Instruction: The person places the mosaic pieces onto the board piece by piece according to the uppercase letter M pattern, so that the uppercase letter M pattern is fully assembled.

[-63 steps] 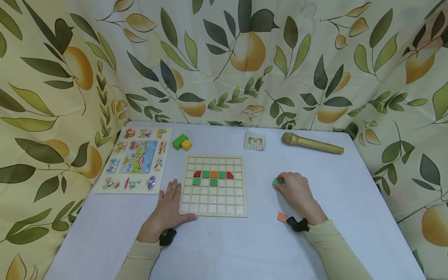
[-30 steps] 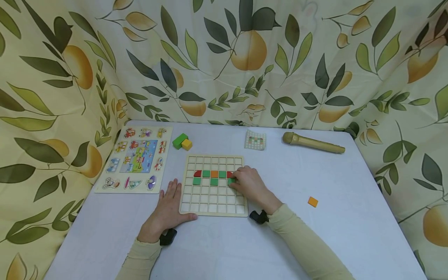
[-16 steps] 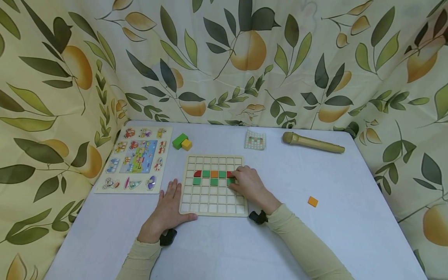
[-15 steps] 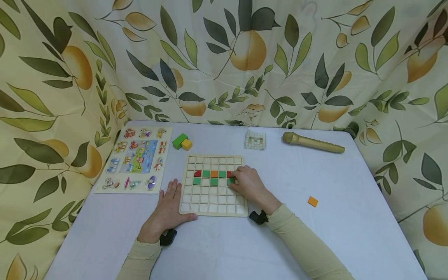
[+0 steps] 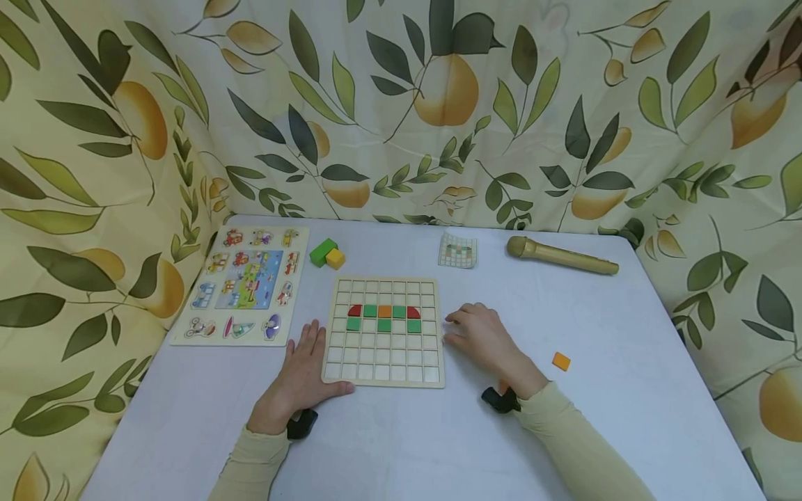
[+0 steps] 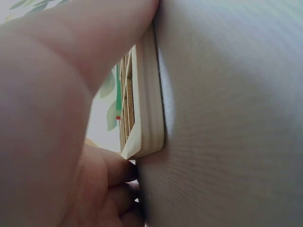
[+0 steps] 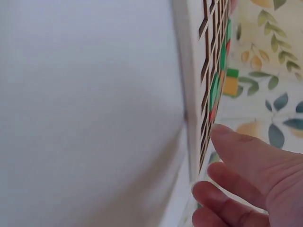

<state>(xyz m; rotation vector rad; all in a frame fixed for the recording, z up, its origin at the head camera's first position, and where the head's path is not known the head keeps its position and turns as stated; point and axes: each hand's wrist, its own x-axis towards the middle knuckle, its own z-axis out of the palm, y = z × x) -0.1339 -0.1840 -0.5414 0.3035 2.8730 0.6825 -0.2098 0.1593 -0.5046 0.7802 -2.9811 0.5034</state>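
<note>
A wooden grid board (image 5: 382,376) lies in the middle of the table. Red quarter-round, green and orange tiles fill part of two of its rows, among them a green tile (image 5: 414,325) under the right red tile (image 5: 413,312). My left hand (image 5: 303,379) rests flat at the board's near left corner, fingers along its side and thumb along its front edge. Just off the board's right side, my right hand (image 5: 482,337) hovers with relaxed, slightly bent fingers and nothing between them. In the right wrist view its thumb and fingers (image 7: 236,142) are apart beside the board edge.
One orange tile (image 5: 560,361) lies right of the right hand; another (image 5: 504,385) is mostly hidden under that wrist. A picture puzzle board (image 5: 177,337) lies at left, with green (image 5: 322,252) and yellow blocks (image 5: 335,259) nearby. Behind are a pattern card (image 5: 458,250) and a wooden microphone-shaped stick (image 5: 564,257).
My right hand brought a green tile from the right onto the board, let it go in the lower tile row, then drew back to the right. My left hand stayed still.
</note>
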